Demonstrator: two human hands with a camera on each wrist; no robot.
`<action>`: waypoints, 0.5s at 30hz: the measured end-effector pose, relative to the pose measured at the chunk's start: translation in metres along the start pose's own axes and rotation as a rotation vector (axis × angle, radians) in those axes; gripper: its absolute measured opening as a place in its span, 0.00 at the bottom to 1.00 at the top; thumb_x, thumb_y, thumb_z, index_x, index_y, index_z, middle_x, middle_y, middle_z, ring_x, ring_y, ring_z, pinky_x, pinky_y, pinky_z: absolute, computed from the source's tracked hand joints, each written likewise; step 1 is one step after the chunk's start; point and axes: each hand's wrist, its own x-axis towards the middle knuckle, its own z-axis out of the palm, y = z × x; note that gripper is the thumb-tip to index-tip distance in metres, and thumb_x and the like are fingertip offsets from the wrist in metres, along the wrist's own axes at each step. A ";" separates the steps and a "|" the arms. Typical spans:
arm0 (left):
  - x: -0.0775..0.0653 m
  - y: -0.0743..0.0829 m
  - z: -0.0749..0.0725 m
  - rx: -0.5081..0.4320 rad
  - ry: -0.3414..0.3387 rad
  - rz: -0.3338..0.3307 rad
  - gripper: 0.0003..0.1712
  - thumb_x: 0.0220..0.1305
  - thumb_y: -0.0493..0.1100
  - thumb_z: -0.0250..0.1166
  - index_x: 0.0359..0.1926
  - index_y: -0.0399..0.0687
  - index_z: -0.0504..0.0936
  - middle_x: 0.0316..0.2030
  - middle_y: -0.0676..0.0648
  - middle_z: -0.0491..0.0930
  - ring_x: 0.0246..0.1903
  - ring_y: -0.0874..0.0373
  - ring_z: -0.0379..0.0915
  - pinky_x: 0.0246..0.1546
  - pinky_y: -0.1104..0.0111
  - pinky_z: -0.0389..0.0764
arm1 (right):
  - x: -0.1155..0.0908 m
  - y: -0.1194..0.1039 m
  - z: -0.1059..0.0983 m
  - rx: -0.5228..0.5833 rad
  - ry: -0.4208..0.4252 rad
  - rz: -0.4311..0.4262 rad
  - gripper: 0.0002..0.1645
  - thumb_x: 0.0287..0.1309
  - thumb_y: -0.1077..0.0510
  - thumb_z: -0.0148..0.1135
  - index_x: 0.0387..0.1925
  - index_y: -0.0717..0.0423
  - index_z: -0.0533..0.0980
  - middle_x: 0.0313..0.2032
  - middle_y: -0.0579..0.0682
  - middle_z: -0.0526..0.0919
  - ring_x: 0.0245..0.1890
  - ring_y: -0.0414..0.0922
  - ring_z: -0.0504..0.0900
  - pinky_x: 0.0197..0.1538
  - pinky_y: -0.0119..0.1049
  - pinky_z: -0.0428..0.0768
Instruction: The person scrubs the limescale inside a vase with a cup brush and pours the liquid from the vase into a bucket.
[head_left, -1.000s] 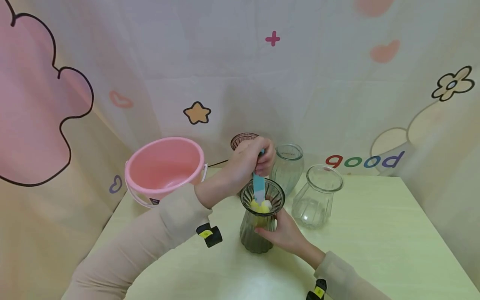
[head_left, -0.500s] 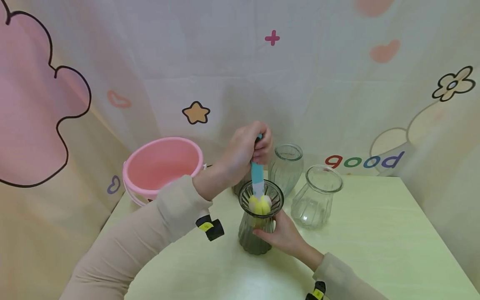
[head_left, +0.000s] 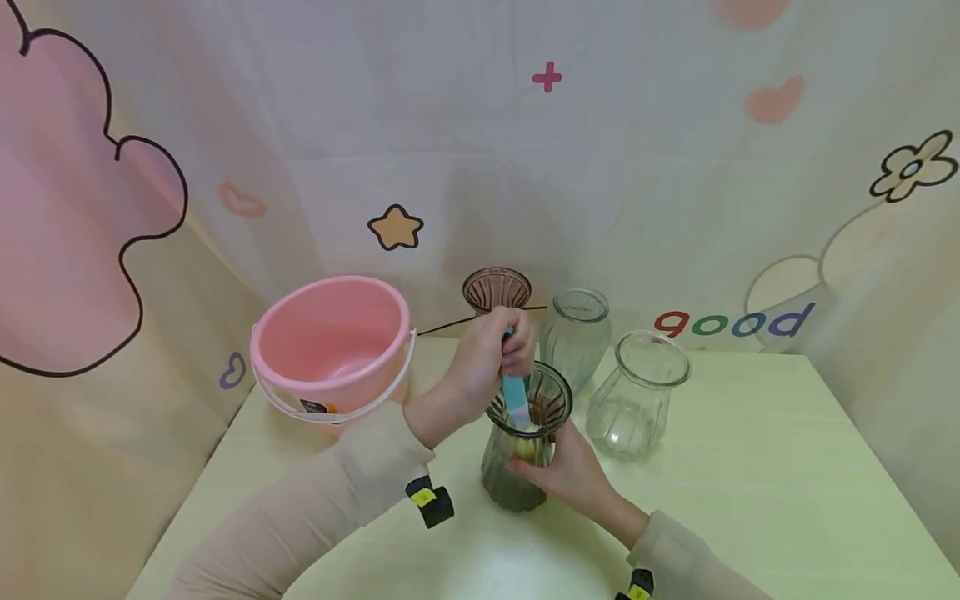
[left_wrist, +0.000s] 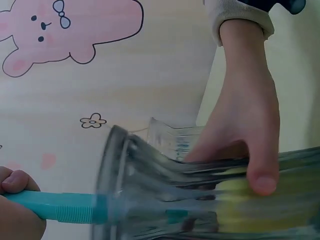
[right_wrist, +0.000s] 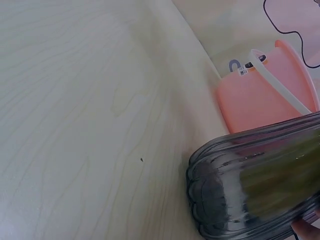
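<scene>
Wrapped around the teal handle of a bottle brush [head_left: 516,398], my left hand [head_left: 489,358] is above the mouth of a fluted grey glass vase [head_left: 510,475]. The brush reaches down into the vase; its yellow sponge head [left_wrist: 237,202] shows blurred through the glass in the left wrist view. My right hand [head_left: 576,468] grips the vase around its middle from the right, thumb across the front. The vase stands upright on the table. Its ribbed base and the yellow sponge behind the glass appear in the right wrist view, with my right fingertips [right_wrist: 306,229] at the corner.
A pink bucket [head_left: 393,386] with a white handle is on the left of the pale table [head_left: 750,483]. Behind the hands are a brownish-pink glass vase [head_left: 495,287] and a clear ribbed one [head_left: 573,342]. Another clear vase [head_left: 626,417] is close to my right hand. A printed curtain [head_left: 600,167] hangs behind.
My left hand rose, drawing the yellow sponge up into the vase's mouth, then pushed the brush back down, deeper than before. My right hand and the vase stay nearly in place.
</scene>
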 end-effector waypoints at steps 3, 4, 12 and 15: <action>-0.002 -0.016 -0.001 0.019 0.032 -0.035 0.20 0.63 0.40 0.37 0.13 0.47 0.52 0.10 0.53 0.53 0.12 0.61 0.46 0.17 0.70 0.50 | -0.001 0.000 0.001 -0.017 0.017 0.016 0.46 0.37 0.54 0.75 0.58 0.51 0.61 0.51 0.49 0.73 0.51 0.45 0.74 0.51 0.45 0.74; -0.003 -0.020 -0.001 0.028 0.035 -0.048 0.20 0.63 0.40 0.37 0.13 0.47 0.52 0.10 0.53 0.53 0.12 0.60 0.47 0.18 0.70 0.51 | -0.001 0.000 0.001 -0.022 0.024 0.018 0.46 0.36 0.54 0.75 0.58 0.51 0.61 0.51 0.49 0.73 0.51 0.44 0.74 0.51 0.45 0.74; -0.001 -0.034 -0.006 0.048 0.019 -0.101 0.19 0.64 0.40 0.37 0.15 0.45 0.53 0.12 0.52 0.54 0.14 0.59 0.48 0.20 0.69 0.54 | 0.003 0.000 -0.001 0.056 -0.058 0.024 0.50 0.39 0.54 0.74 0.61 0.53 0.55 0.55 0.52 0.67 0.52 0.45 0.71 0.53 0.44 0.72; -0.001 -0.033 -0.008 0.082 0.007 -0.113 0.20 0.66 0.42 0.37 0.16 0.43 0.56 0.13 0.51 0.57 0.15 0.58 0.52 0.21 0.69 0.59 | 0.006 0.002 -0.009 0.129 -0.205 0.052 0.51 0.46 0.51 0.70 0.65 0.53 0.50 0.61 0.54 0.62 0.59 0.49 0.65 0.58 0.48 0.67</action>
